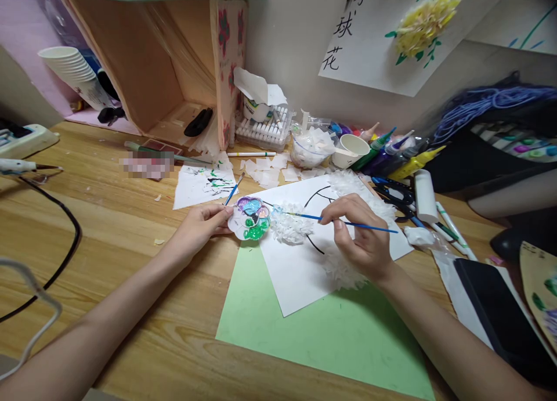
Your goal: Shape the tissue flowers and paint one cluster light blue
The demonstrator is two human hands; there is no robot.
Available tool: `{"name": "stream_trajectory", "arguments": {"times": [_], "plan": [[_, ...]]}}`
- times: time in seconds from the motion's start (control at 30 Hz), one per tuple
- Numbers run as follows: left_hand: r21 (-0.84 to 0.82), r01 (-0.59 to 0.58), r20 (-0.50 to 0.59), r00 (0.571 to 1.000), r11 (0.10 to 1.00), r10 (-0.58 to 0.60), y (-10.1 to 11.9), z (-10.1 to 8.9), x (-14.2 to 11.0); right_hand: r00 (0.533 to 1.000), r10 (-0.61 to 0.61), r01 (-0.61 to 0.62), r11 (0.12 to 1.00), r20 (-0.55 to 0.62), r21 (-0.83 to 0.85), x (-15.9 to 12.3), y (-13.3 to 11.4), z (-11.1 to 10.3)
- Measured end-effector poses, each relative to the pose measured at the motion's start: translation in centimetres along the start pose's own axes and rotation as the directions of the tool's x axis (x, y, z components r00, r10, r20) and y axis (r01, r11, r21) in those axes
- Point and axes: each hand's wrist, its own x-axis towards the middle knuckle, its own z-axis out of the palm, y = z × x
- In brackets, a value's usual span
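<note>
My left hand (209, 221) grips the edge of a small white paint palette (237, 224), whose wells hold green, blue, purple and black paint. Between the fingers of my right hand (360, 230) is a paintbrush (369, 225) with a blue handle. Its tip meets the left side of a ruffled white paper flower (290, 222), right beside the palette. That flower sits on a white sheet (287, 285) with black drawn stems. More white ruffled flowers (343, 270) lie partly behind my right hand. A second blue brush (235, 188) rests just beyond my left hand.
Green paper (313, 349) lies under the white sheet. Behind are a paint-marked paper scrap (204, 186), a bowl of paper pieces (311, 148), a paper cup (350, 150) and paint bottles (394, 151). Scissors (394, 192) and a black phone (500, 314) lie right; a black cable (72, 232) curves left.
</note>
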Motion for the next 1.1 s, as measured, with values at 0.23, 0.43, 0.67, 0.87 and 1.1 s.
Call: {"name": "stream_trajectory", "arguments": {"times": [0.23,0.43,0.67,0.87,1.1], "plan": [[0.015,-0.004,0.001,1.000,1.000,0.004,-0.02,0.01,-0.04,0.999,0.010,-0.010,1.000,-0.037,0.003,0.05,-0.02,-0.08],[-0.003,0.001,0.000,1.000,1.000,-0.001,0.04,0.05,-0.01,1.000,0.010,-0.010,1.000,-0.010,-0.027,0.05,-0.04,-0.18],[-0.008,0.007,-0.013,1.000,1.000,-0.008,0.09,0.03,0.01,1.000,0.000,0.000,1.000,-0.011,-0.022,0.12,-0.16,-0.12],[0.006,0.002,-0.009,1.000,1.000,-0.002,0.03,0.03,0.01,1.000,-0.016,0.015,0.999,-0.015,-0.050,0.00,-0.10,-0.05],[0.005,0.005,-0.012,1.000,1.000,-0.005,0.07,0.03,0.02,0.995,-0.092,0.094,0.991,0.023,-0.094,-0.03,-0.22,-0.02]]}}
